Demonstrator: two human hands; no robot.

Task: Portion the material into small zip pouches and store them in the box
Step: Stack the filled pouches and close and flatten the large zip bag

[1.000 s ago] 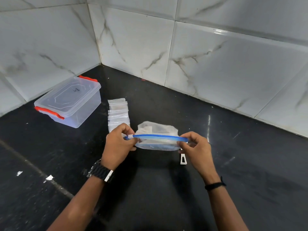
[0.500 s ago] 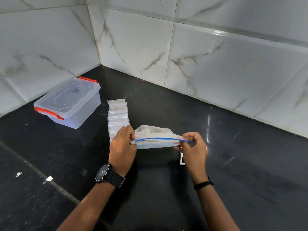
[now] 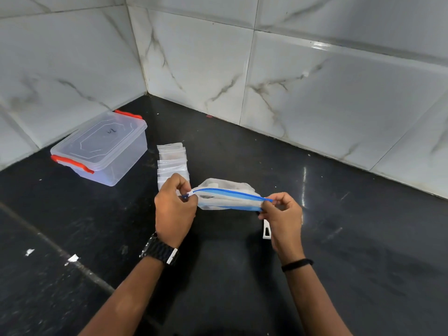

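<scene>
Zip bag (image 3: 225, 200) lies lengthwise left to right, blue seal up; left hand (image 3: 174, 209) and right hand (image 3: 283, 214) fingers pinch its ends

A clear zip bag (image 3: 225, 198) with a blue zipper strip along its top edge is held above the black counter (image 3: 363, 238) near the centre, stretched sideways, its mouth slightly parted. It holds pale material, too blurred to identify. The left hand (image 3: 173, 209) pinches the bag's left end at the zipper, and the right hand (image 3: 282, 214) pinches its right end. Just beyond the left hand lies a row of small clear zip pouches (image 3: 172, 161), overlapping one another flat on the counter and running away toward the far wall. Farther left stands a translucent plastic box (image 3: 101, 147), its clear lid on and its red latches at both ends.
</scene>
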